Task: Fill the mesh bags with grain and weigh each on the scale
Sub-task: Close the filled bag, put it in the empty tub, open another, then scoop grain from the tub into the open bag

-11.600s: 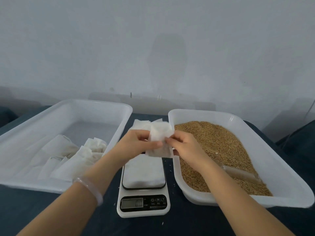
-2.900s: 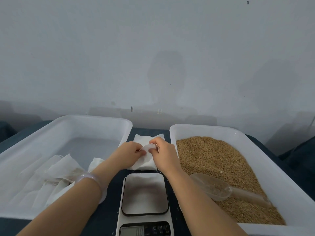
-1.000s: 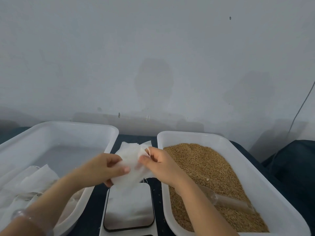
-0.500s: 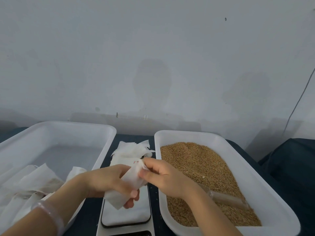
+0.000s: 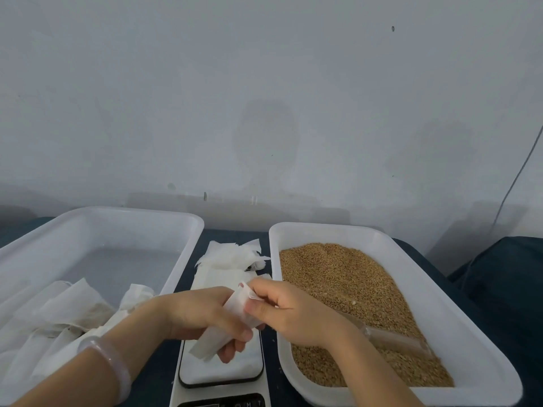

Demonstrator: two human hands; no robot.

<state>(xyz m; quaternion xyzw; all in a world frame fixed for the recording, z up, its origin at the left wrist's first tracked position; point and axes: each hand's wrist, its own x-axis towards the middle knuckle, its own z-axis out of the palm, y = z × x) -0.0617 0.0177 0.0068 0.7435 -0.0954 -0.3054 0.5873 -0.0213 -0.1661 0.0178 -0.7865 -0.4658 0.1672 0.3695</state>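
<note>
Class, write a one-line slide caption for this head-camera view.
Both hands, left hand and right hand, hold an empty mesh bag above the scale, beside the grain tray.

Taking the one scale (image 5: 221, 368) as the landmark, two white plastic bins flank it: one bin (image 5: 188, 227) to its left and one bin (image 5: 411, 259) to its right, the right one filled with grain (image 5: 346, 283) and holding a single clear scoop (image 5: 393, 339). Two hands (image 5: 202, 315) meet above the scale's platform around one white mesh bag (image 5: 226, 327), and there is one bracelet (image 5: 113, 368) on the left wrist. One loose heap of flat bags (image 5: 232, 257) lies just behind the scale and another heap (image 5: 64, 315) lies inside the left bin, each too overlapped to count singly.
</note>
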